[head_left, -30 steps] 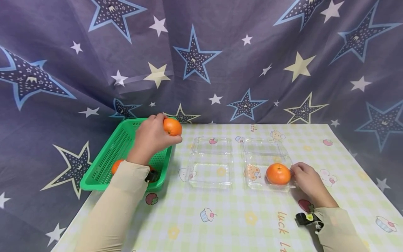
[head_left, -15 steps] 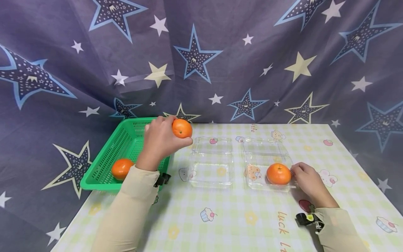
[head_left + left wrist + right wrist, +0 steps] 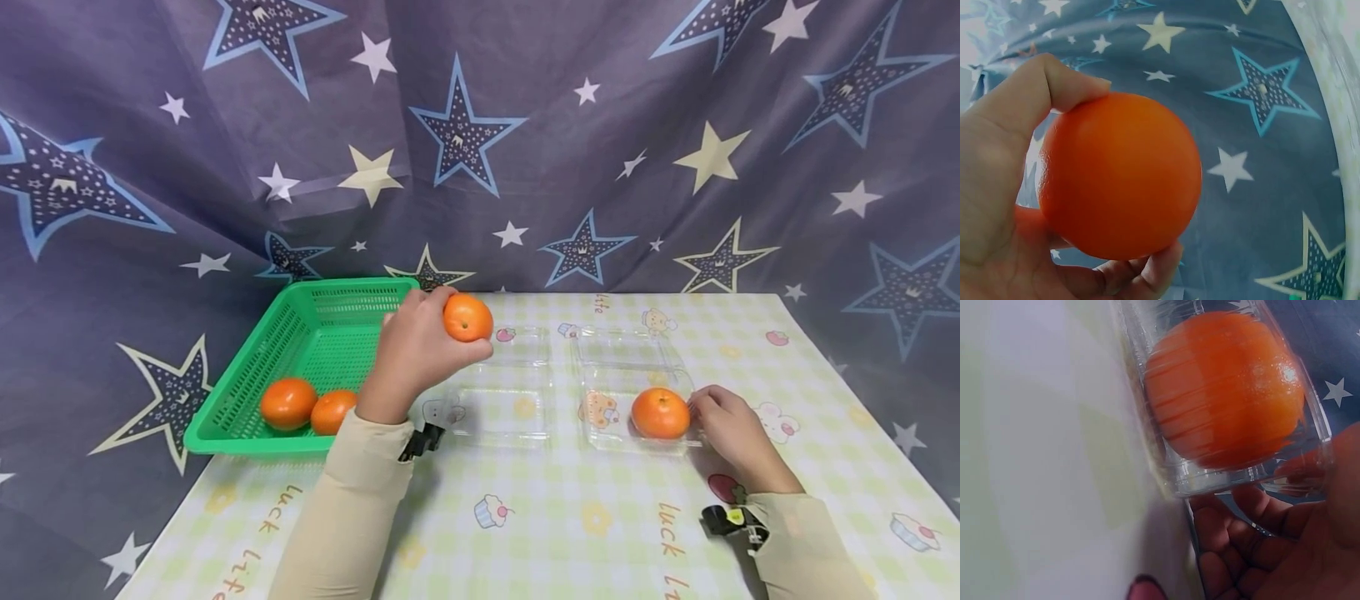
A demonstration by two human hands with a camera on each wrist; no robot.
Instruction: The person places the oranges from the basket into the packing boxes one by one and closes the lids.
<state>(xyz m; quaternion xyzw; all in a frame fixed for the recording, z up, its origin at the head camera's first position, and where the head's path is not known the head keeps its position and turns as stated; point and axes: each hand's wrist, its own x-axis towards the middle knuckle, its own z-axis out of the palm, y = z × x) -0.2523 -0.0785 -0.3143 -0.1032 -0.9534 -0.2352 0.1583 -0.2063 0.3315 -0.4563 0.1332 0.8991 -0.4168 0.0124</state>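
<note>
My left hand (image 3: 417, 354) grips an orange (image 3: 468, 317) between thumb and fingers, raised above the left clear plastic box (image 3: 501, 429) and overlapping its open lid in the head view. Up close in the left wrist view, the held orange (image 3: 1122, 178) has the thumb on one side and fingertips curled round the other. My right hand (image 3: 738, 435) pinches the right edge of the second clear box (image 3: 600, 439). Inside that box, at its right end, sits another orange (image 3: 661, 413). The right wrist view shows this orange (image 3: 1225, 390) behind the ribbed wall, with curled fingers (image 3: 1235, 534) at the box's corner.
A green slotted basket (image 3: 225, 392) stands on the left with two oranges (image 3: 288, 404) near its front. Both boxes have their lids folded open toward the back. A checked cloth (image 3: 570, 533) covers the table, and a star-patterned curtain (image 3: 525, 208) hangs behind it.
My left hand has carried its orange rightward from over the basket to the left box, uncovering both oranges in the basket. My right hand has stayed at the right box.
</note>
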